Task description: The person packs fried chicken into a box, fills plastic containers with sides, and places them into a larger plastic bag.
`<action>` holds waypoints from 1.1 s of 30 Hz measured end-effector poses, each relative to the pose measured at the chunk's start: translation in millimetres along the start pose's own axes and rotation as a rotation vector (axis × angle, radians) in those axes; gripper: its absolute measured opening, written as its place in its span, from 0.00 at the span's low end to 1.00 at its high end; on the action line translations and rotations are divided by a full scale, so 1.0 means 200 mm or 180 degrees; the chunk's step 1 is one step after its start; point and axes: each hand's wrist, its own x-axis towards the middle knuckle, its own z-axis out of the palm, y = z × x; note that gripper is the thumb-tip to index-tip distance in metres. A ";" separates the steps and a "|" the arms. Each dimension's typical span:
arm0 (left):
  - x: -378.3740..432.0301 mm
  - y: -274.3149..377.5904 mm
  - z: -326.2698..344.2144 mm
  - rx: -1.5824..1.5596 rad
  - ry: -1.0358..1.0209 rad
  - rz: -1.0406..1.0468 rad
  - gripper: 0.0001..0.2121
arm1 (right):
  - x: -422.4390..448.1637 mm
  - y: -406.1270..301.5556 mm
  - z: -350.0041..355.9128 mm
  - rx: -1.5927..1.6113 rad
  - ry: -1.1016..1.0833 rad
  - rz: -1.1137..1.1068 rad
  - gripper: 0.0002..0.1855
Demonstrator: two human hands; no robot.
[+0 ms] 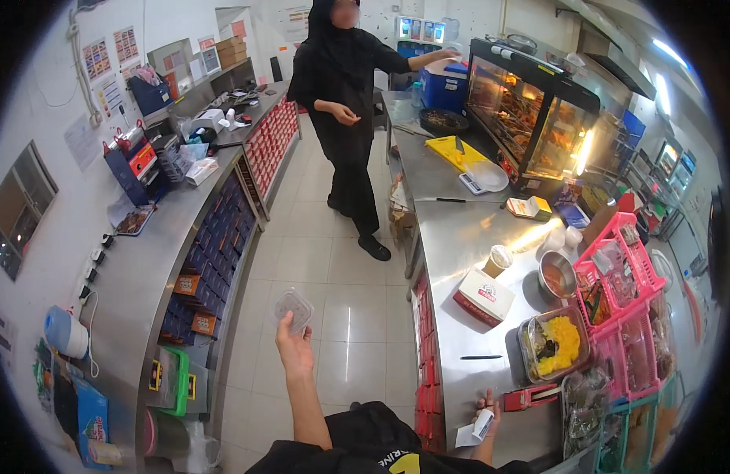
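Note:
My left hand (295,346) is raised over the aisle, its thumb and fingers closed on a small clear plastic container (294,310). At the right counter, my right hand (487,415) rests low near the edge with a curled white paper slip (482,425) at its palm and fingers. Just right of that hand lies a red stapler (528,397). A black pen (481,357) lies above it. Farther up are a white and red food carton (483,296), a paper cup (498,260) and a plastic tub of yellow food (556,346).
A co-worker in black (347,106) stands in the aisle, one arm stretched to the right counter. Pink plastic baskets (623,314), a steel bowl (557,274) and a heated food display case (519,112) stand on the right. A steel counter (128,278) runs along the left wall.

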 end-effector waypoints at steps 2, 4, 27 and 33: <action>0.00 0.00 0.01 0.0005 0.0012 0.0016 0.24 | 0.01 0.00 0.00 -0.0014 0.0020 -0.0030 0.30; 0.00 0.00 0.02 0.0010 0.0026 0.0025 0.24 | 0.01 0.00 0.01 -0.0030 0.0048 -0.0062 0.30; 0.48 -0.72 0.18 0.0679 -0.0138 -0.1241 0.24 | 0.04 0.01 0.05 0.0082 0.0334 -0.0191 0.29; 0.58 -1.18 0.32 0.1493 -0.0575 -0.1690 0.22 | 0.00 -0.01 0.10 0.0176 0.0374 -0.0400 0.31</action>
